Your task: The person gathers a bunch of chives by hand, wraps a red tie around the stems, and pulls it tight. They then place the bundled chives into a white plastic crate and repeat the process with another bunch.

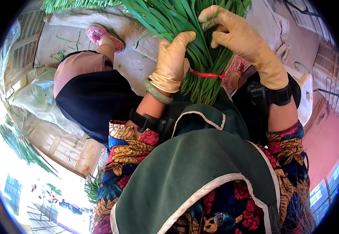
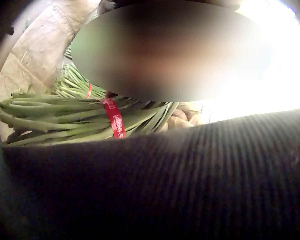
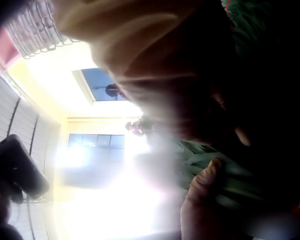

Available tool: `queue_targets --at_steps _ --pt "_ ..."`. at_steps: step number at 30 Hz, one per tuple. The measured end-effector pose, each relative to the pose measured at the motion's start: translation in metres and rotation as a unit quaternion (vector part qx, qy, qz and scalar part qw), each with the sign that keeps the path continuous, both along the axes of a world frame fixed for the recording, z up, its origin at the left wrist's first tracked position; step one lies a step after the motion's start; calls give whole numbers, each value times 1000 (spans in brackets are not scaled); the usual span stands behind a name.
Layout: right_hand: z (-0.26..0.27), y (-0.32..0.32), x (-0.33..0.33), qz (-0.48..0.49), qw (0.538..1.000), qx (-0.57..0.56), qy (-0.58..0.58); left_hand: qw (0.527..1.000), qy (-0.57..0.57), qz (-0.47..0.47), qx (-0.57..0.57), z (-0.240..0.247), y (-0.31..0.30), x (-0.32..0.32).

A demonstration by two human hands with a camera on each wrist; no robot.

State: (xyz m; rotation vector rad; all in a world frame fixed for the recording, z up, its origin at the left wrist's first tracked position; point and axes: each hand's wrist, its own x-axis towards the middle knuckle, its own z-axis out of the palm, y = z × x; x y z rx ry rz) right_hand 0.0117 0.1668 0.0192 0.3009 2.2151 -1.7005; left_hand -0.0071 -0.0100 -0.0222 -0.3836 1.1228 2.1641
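Note:
A thick bunch of flat green leaves, like garlic chives [image 1: 202,60], stands between the person's knees, cut ends toward the apron. Around its lower part runs a red band [image 1: 207,74], which shows printed marks in the left wrist view [image 2: 114,118]. The gloved left hand [image 1: 171,58] grips the bunch's left side above the band, thumb across the leaves and fingers mostly hidden behind. On the upper right side, the gloved right hand [image 1: 241,37] holds leaves between its bent fingers and thumb. The right wrist view is dark, with the right glove [image 3: 140,45] close to the lens.
More green leaves [image 1: 80,4] lie at the top on pale sacking [image 1: 103,19]. Another red-banded bunch [image 2: 72,82] lies behind. Plastic crates [image 1: 64,146] and a clear bag [image 1: 41,97] stand at left. A whitish container [image 1: 305,97] is by the right knee.

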Motion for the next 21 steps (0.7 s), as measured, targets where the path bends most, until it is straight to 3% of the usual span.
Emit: queue_targets --at_steps 6,15,21 --pt "5 0 4 43 991 119 -35 1000 1 -3 6 0 1 1" --pt "6 -2 4 97 975 192 55 1000 -14 -28 -4 1 -1 -1" --pt "-10 -6 12 68 934 286 205 1000 -5 -11 2 0 0 -1"
